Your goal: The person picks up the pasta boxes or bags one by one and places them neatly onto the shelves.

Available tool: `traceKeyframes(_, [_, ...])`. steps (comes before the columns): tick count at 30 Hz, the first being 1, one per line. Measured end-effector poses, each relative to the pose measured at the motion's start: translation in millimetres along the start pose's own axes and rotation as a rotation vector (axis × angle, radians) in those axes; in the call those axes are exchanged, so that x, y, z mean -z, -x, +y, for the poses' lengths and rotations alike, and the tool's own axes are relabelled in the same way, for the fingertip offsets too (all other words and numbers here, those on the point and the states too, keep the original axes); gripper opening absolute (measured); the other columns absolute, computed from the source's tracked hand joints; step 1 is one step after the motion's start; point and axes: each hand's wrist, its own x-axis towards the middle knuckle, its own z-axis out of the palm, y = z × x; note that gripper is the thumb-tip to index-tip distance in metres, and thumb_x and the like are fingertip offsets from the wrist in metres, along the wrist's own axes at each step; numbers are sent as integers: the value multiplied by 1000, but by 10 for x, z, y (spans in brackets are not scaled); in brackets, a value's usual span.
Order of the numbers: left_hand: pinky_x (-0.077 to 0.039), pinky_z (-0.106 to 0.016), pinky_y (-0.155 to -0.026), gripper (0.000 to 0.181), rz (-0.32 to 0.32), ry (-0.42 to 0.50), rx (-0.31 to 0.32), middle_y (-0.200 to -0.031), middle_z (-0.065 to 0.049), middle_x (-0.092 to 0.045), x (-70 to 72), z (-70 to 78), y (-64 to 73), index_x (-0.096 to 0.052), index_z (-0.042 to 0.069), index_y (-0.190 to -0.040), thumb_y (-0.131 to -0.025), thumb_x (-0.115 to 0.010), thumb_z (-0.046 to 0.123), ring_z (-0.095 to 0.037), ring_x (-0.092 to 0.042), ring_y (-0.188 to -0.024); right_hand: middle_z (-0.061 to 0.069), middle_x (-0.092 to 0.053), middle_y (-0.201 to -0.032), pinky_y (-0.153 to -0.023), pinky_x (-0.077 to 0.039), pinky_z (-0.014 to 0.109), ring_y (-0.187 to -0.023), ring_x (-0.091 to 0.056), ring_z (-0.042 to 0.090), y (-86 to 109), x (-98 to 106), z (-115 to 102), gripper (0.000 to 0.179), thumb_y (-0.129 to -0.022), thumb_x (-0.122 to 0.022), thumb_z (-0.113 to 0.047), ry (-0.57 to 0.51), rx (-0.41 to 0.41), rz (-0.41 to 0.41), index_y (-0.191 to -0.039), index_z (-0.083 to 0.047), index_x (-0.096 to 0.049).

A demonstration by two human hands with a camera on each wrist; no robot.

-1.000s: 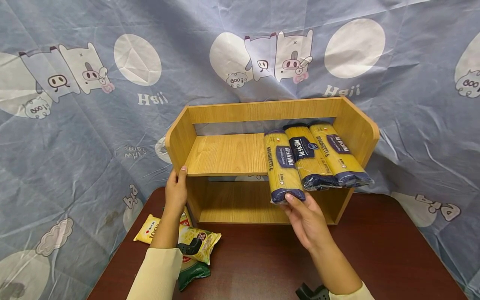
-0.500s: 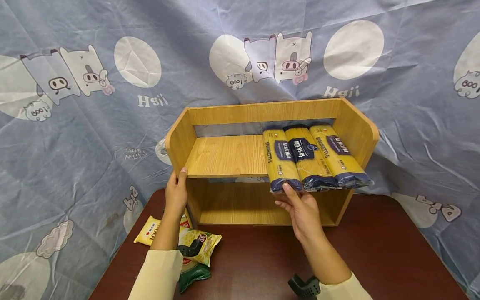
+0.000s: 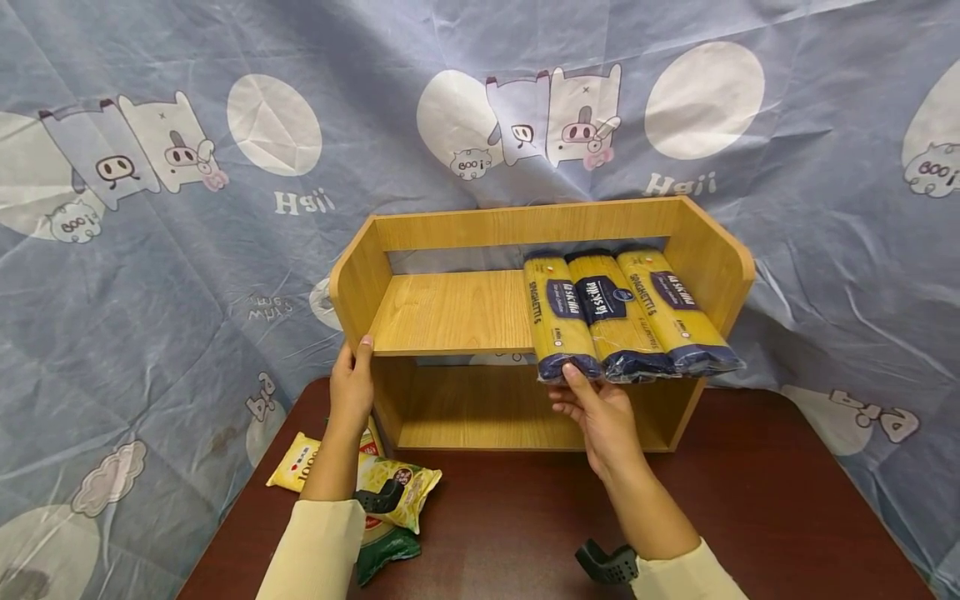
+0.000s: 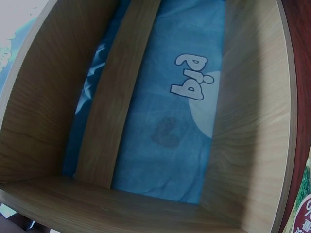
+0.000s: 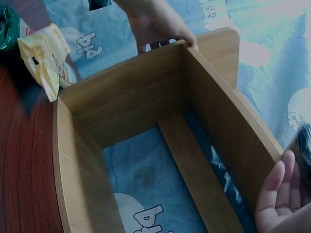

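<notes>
My left hand (image 3: 352,379) grips the left side of the wooden shelf (image 3: 450,350), its thumb at the upper board's front corner. In the right wrist view that left hand (image 5: 158,24) lies over the shelf's outer side. My right hand (image 3: 603,417) pinches the near end of a spaghetti pack (image 3: 558,317), thumb on top and fingers underneath. This pack lies flat on the upper board, its blue end jutting past the front edge. Beside it lie a middle spaghetti pack (image 3: 618,312) and a right-hand spaghetti pack (image 3: 675,308).
On the dark red table (image 3: 510,525), left of the shelf, lie a yellow bag (image 3: 296,462), a yellow snack bag (image 3: 405,492) and a green-ended bag (image 3: 386,550), partly behind my left arm. A printed blue cloth (image 3: 187,275) hangs behind.
The left-most spaghetti pack has gone down and back, against the middle pack, with my right hand following it. My left hand has stayed on the shelf's side.
</notes>
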Motion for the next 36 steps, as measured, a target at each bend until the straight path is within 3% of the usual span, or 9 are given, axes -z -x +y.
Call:
traceKeyframes(13, [-36,-53,-115,63,-24,-31,-7,-147,-15,-53,57,22,-17,-48,28,-150,-98,-50,64,-33,-48,-134,-3,-66,-97,-75,-58,22,-82,-68,9,109,185,-60,23,-103,-59,-16,6,15,-78,-123,-8,-50])
traceKeyframes(20, [-36,-53,-118,61,-66,9,13,-157,-11,-45,113,50,138,-35,31,-158,-103,-48,55,-33,-44,-143,-3,-69,-97,-77,-58,22,-85,-69,9,230,354,-96,15,-104,-58,-16,39,53,-91,-116,-7,-55])
traceKeyframes(25, [-35,-53,-119,65,-68,8,31,-163,-10,-35,152,33,271,-31,23,-160,-104,-46,53,-32,-34,-150,-1,-71,-96,-76,-60,24,-85,-72,12,316,440,-123,16,-104,-56,-10,66,125,-137,-115,1,-55])
traceKeyframes(32, [-40,-50,-116,59,-65,-5,21,-162,-7,-38,241,6,395,-34,24,-158,-106,-45,48,-30,-42,-145,3,-75,-100,-77,-61,27,-89,-75,16,415,497,-211,13,-103,-52,1,48,240,-245,-114,0,-59])
traceKeyframes(36, [-39,-50,-117,57,-69,-19,33,-163,-4,-37,319,-5,485,-35,25,-158,-106,-46,46,-30,-40,-146,5,-75,-105,-78,-61,27,-93,-76,16,464,505,-303,16,-102,-50,6,43,310,-263,-115,3,-59])
